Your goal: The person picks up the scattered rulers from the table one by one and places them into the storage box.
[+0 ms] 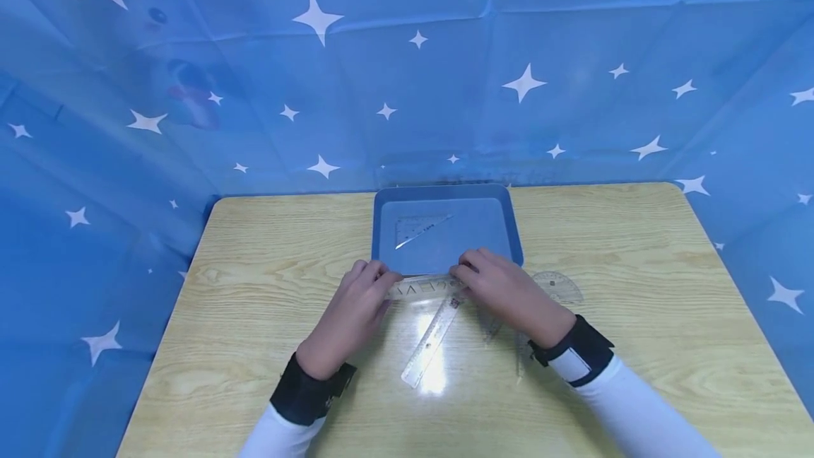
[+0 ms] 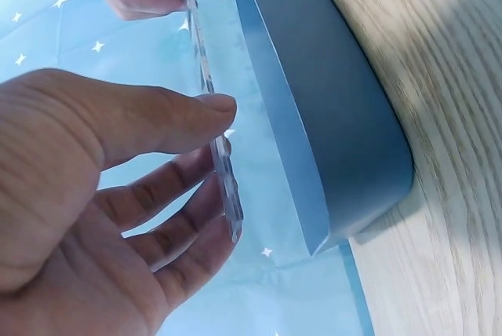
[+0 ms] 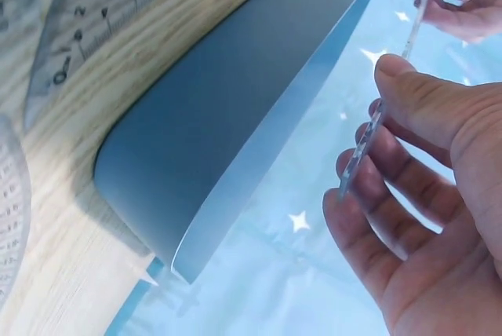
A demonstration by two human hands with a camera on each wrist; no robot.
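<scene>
A clear plastic stencil ruler [image 1: 420,288] with cut-out shapes is held level at the near edge of the blue tray [image 1: 376,228]. My left hand [image 1: 356,302] pinches its left end, thumb on one face and fingers behind, as the left wrist view shows. At the other end, my right hand [image 1: 505,292] pinches it the same way. Seen edge-on in the right wrist view, the stencil ruler [image 3: 362,147] is raised beside the tray wall [image 3: 196,124]. Inside the tray lies a transparent set square [image 1: 412,230].
A clear straight ruler [image 1: 431,345] lies slanted on the wooden table [image 1: 267,288], near the stencil ruler. Right of the tray is a protractor [image 1: 559,287]. Another set square [image 3: 98,18] is partly covered by my right hand in the head view. A starry blue cloth [image 1: 394,76] hangs behind.
</scene>
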